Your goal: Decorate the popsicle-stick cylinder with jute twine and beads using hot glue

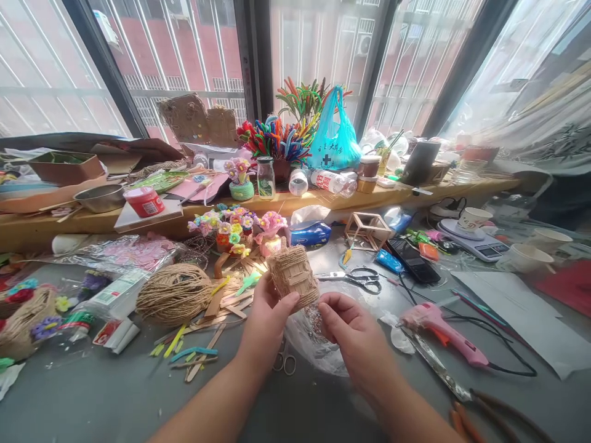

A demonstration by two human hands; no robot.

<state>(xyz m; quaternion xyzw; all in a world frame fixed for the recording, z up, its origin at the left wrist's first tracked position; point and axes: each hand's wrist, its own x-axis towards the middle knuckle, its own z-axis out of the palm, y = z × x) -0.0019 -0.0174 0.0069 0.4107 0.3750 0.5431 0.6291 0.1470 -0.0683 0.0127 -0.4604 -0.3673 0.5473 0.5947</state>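
Observation:
In my left hand (270,314) is a small block-shaped craft piece (294,277) wrapped in twine, with flat wooden strips set in its face. The thumb presses on its lower front edge and the fingers are behind it. My right hand (344,320) is closed in a pinch beside the piece's lower right corner. Whatever its fingertips hold, if anything, is too small to make out. Below both hands lies a crumpled clear plastic bag (318,354). Part of a small pair of scissors (289,364) shows under my left wrist.
A large twine ball (174,294) and loose wooden sticks (235,301) lie to the left. Black-handled scissors (364,280) rest beyond my right hand. Rightward are a pink glue gun (443,332) with its cord, metal pliers (438,366) and a digital scale (489,247).

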